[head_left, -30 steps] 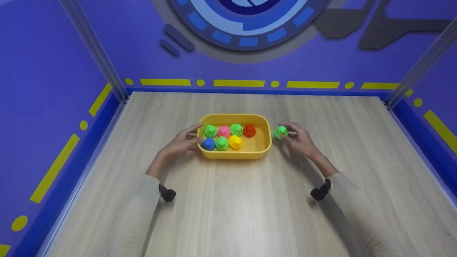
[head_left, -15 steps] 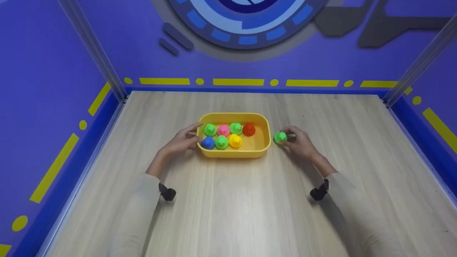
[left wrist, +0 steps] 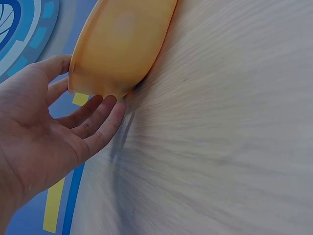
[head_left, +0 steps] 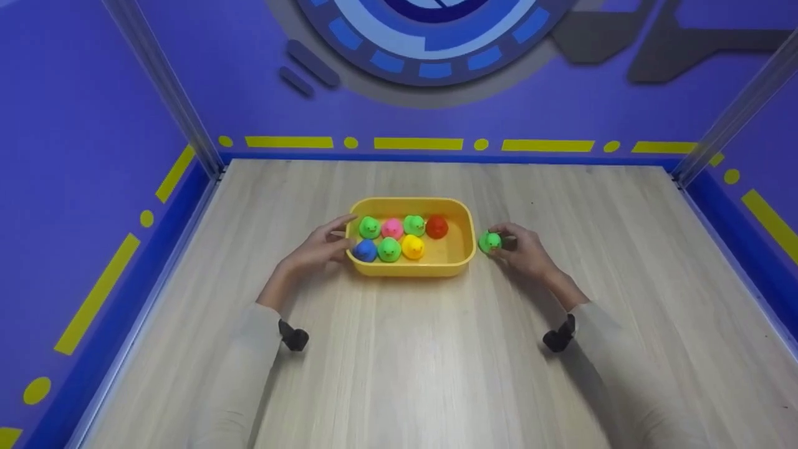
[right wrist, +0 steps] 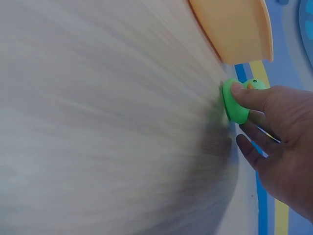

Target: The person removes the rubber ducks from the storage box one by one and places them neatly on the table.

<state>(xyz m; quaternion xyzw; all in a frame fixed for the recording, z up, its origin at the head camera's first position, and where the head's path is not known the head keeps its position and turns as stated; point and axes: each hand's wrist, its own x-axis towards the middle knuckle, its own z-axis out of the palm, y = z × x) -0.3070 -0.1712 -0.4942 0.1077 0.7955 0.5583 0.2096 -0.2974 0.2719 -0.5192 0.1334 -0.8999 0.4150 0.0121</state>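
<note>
A yellow plastic tub stands on the wooden table with several rubber ducks inside. My left hand grips its left end, thumb and a finger reaching over the rim; the left wrist view shows the other fingertips against the outer wall. Just outside the tub's right end, my right hand pinches a green rubber duck. From the right wrist, the thumb lies on the side of that duck, whose base is close to the tabletop. Other fingers spread loosely below it.
In the tub, green, pink and red ducks form the back row; blue, green and yellow ducks sit in front. Blue panels enclose the wooden table at the back and sides.
The right hand has brought the green rubber duck down and slightly toward me beside the tub, then held it there. My left hand and the tub stay in place.
</note>
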